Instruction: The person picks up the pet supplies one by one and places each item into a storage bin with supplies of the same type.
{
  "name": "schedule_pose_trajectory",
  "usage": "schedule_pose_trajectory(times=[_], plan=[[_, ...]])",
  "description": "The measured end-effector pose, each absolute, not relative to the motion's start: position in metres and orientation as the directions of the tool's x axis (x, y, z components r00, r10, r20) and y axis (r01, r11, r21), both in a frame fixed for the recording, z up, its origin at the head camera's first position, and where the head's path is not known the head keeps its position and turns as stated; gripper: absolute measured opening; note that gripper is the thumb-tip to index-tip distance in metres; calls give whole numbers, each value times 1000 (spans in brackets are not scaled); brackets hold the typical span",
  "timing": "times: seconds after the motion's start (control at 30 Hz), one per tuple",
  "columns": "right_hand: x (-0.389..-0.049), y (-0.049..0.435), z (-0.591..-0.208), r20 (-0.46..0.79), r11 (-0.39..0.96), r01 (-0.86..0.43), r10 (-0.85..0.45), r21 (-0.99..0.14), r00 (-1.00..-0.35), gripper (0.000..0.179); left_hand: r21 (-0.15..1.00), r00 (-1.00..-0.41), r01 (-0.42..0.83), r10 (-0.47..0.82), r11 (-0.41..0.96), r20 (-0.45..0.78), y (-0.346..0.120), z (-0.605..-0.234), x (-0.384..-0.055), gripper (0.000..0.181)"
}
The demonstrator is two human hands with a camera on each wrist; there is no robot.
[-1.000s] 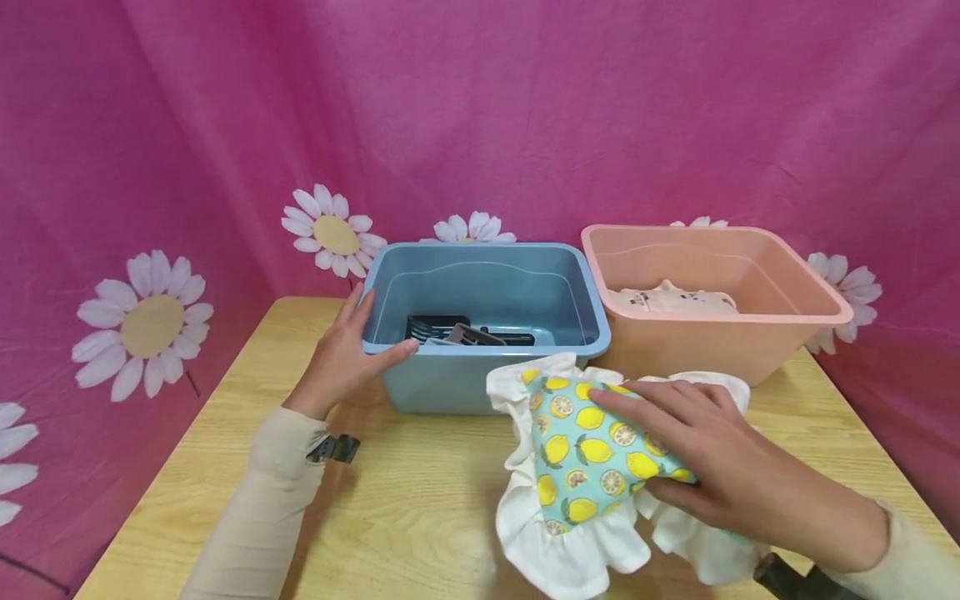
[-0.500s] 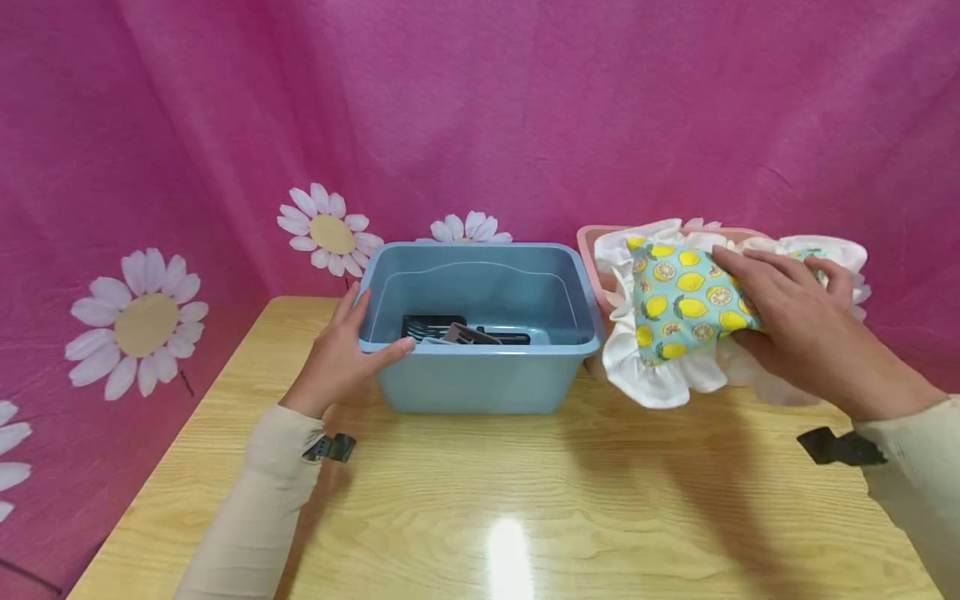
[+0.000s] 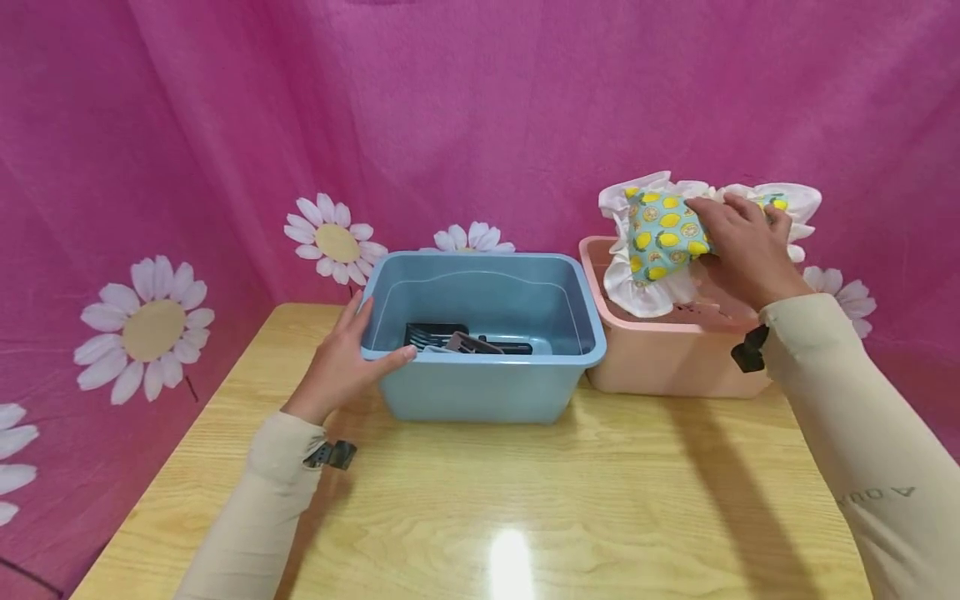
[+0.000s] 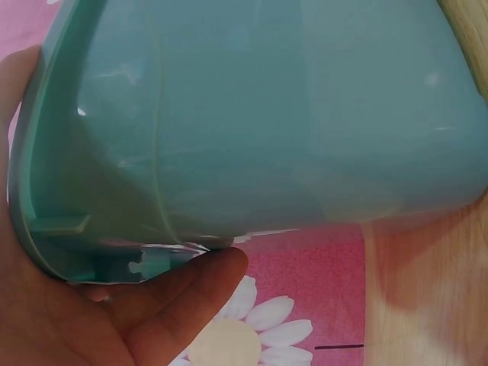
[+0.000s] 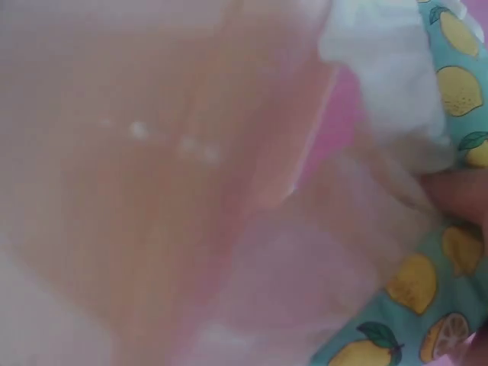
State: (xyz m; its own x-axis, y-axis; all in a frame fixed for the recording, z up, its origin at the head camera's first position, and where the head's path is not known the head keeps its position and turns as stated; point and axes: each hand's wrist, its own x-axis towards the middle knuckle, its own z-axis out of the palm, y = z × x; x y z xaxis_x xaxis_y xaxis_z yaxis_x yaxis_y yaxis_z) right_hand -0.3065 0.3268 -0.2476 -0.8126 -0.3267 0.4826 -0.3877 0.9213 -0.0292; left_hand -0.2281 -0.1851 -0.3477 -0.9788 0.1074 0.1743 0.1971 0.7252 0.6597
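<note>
My right hand (image 3: 746,246) grips a small lemon-print cushion (image 3: 663,233) with white ruffled edges, bunched in the middle between thumb and fingers. It is held over the pink bin (image 3: 675,362), overlapping its back rim in the head view. In the right wrist view the cushion's lemon fabric (image 5: 412,282) folds around the fingers. My left hand (image 3: 337,371) holds the near left corner of the blue bin (image 3: 480,387), thumb over the front rim and fingers along the side. From the left wrist, fingertips (image 4: 221,274) show under the rim against the bin's outer wall.
Inside the blue bin lie a black slotted turner (image 3: 435,333), a brown utensil (image 3: 472,343) and other dark pieces. Pale printed cloth (image 3: 697,312) shows in the pink bin, partly hidden. Both bins stand side by side on a wooden table (image 3: 480,500) before a pink flowered curtain (image 3: 465,108).
My right hand has lifted the cushion from low over the table's front right, up and away to above the pink bin. The left hand stays at the blue bin's corner.
</note>
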Motion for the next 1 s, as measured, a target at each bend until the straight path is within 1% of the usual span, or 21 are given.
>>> schedule_pose_trajectory(times=[0.07, 0.23, 0.4, 0.47, 0.6, 0.67, 0.77, 0.9, 1.0], plan=[[-317, 330, -256, 453, 925, -378, -320, -42, -832, 74, 658, -979, 195, 106, 728, 174, -185, -348, -228, 110], [-334, 336, -274, 322, 943, -322, -279, -88, -905, 66, 654, -977, 205, 107, 728, 187, -184, -348, -230, 108], [-342, 339, -293, 163, 956, -251, -226, -154, -960, 65, 653, -977, 206, 113, 729, 183, -184, -347, -229, 107], [-347, 340, -298, 70, 960, -223, -214, -168, -974, 67, 653, -979, 197, 110, 731, 173, -185, -346, -227, 106], [-357, 343, -304, -90, 971, -195, -209, -137, -974, 72, 655, -981, 186, 99, 733, 169, -185, -346, -224, 107], [-360, 342, -305, -144, 974, -187, -205, -125, -968, 76, 652, -981, 181, 90, 736, 172, -186, -346, -222, 107], [-359, 338, -307, -178, 979, -178, -194, -101, -965, 75, 653, -982, 172, 75, 738, 174, -187, -347, -222, 107], [-353, 334, -307, -201, 983, -165, -177, -75, -963, 68, 660, -981, 177, 80, 730, 175, -186, -347, -225, 107], [-349, 335, -309, -207, 986, -157, -167, -62, -964, 68, 661, -980, 189, 93, 727, 178, -185, -348, -227, 106]])
